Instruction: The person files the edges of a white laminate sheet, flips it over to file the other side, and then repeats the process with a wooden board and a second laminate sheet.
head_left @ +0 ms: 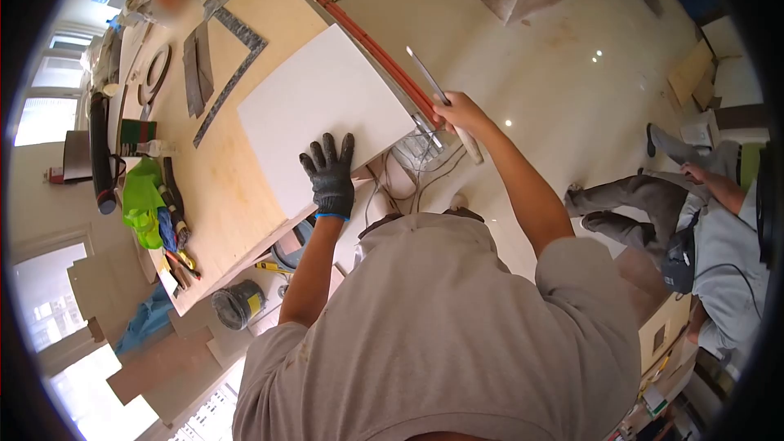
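My left hand, in a black work glove with a blue cuff, lies flat with fingers spread on a white board. The board rests on the corner of a large wooden-topped table. My bare right hand is closed around a long, slim hand tool with a grey metal shaft and a pale handle. Its shaft points up and left past the board's right edge, and the handle's end sticks out below my fist.
Red-orange rails run along the table's right side. A grey L-shaped strip, dark slats and a green cloth lie on the table. Cables hang near my feet; a black bucket stands below. Another person is at right.
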Action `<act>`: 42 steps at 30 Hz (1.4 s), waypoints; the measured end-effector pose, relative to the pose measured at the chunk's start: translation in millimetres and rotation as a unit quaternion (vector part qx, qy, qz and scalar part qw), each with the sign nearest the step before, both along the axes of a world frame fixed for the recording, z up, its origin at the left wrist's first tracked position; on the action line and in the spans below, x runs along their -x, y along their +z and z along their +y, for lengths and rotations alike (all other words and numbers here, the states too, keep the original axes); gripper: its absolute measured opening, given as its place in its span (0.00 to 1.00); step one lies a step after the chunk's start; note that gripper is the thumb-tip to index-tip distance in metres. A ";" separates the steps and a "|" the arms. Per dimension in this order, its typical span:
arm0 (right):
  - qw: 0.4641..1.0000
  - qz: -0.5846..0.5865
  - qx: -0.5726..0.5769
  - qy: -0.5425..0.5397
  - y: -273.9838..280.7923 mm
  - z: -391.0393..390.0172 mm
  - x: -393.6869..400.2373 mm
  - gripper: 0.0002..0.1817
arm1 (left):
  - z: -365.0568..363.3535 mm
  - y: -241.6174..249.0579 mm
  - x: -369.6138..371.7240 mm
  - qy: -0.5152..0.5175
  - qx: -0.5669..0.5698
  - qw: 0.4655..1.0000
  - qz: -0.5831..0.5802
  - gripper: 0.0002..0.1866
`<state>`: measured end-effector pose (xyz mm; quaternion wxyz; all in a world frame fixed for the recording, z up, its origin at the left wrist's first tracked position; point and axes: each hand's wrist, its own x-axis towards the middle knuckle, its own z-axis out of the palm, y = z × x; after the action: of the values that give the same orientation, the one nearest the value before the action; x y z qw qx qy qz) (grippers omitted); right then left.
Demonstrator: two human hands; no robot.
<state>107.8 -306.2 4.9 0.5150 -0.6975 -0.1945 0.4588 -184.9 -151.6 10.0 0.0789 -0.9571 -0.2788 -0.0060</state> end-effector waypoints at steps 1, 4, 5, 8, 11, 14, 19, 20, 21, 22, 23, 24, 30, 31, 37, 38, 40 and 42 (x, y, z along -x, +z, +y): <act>1.000 -0.009 0.002 0.000 -6.7 -8.3 5.2 0.14 | 0.9 0.2 -1.6 0.004 0.000 1.000 0.000 0.37; 0.996 -0.048 0.036 0.065 -22.1 -31.3 19.8 0.15 | 0.8 -1.5 -3.8 0.009 -0.013 0.999 0.035 0.36; 0.997 -0.022 0.026 0.073 -20.6 -36.7 26.7 0.16 | -0.6 0.8 -4.5 0.010 -0.014 0.999 0.045 0.36; 0.984 0.138 -0.070 -0.092 6.9 -52.0 49.4 0.22 | 0.1 1.1 -7.0 0.024 -0.023 0.997 0.063 0.35; 0.991 0.122 -0.030 -0.044 -4.7 -72.4 48.7 0.23 | -5.0 1.7 -10.6 0.033 -0.003 0.997 0.072 0.39; 0.998 0.059 0.001 -0.020 -0.9 -84.9 47.2 0.20 | -8.2 14.4 -13.7 0.030 0.006 0.996 0.083 0.47; 0.997 0.050 -0.045 -0.038 -9.7 -93.1 28.0 0.13 | -2.8 8.4 -5.2 0.016 -0.002 0.997 0.082 0.57; 0.997 0.050 -0.052 -0.033 -10.4 -94.6 25.2 0.11 | -4.2 9.5 -3.3 0.019 0.014 0.995 0.101 0.42; 0.997 0.050 -0.063 -0.016 -11.9 -95.8 21.7 0.11 | -5.8 12.9 -3.2 0.019 0.026 0.995 0.099 0.42; 0.996 0.050 -0.074 0.002 -12.3 -96.6 18.4 0.12 | -5.9 14.7 -1.8 0.021 0.038 0.994 0.097 0.42; 0.995 0.047 -0.086 0.021 -11.6 -96.1 12.4 0.12 | -5.1 14.2 -1.4 0.022 0.048 0.994 0.090 0.41; 0.995 0.043 -0.086 0.040 -7.6 -94.8 7.1 0.13 | -4.5 12.3 -0.1 0.024 0.046 0.994 0.094 0.41; 0.993 0.110 -0.041 0.031 3.0 -78.3 -14.4 0.14 | -7.3 11.3 10.6 0.015 0.068 0.997 0.046 0.40; 0.991 0.126 -0.012 0.048 -9.7 -75.2 -18.9 0.18 | -2.3 18.1 11.1 0.020 0.116 0.992 0.047 0.43; 0.991 -0.044 0.118 0.036 -5.3 -62.6 -43.6 0.20 | 32.7 44.8 -27.4 -0.021 0.179 0.974 0.134 0.48; 0.990 -0.074 0.116 0.043 2.4 -60.3 -42.8 0.20 | 27.7 52.8 -30.5 0.019 0.224 0.963 0.147 0.46; 0.992 -0.105 0.053 0.053 -19.9 -41.8 -58.6 0.20 | 14.1 55.8 -40.7 0.104 0.262 0.948 0.146 0.45; 0.993 -0.085 -0.012 0.078 -26.3 -27.3 -64.5 0.20 | -5.0 44.9 -47.3 0.178 0.238 0.948 0.112 0.41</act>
<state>172.3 -333.5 -21.4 0.4681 -0.7103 -0.2968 0.4340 -137.6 -156.6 54.9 -0.1201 -0.8774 -0.4272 0.1823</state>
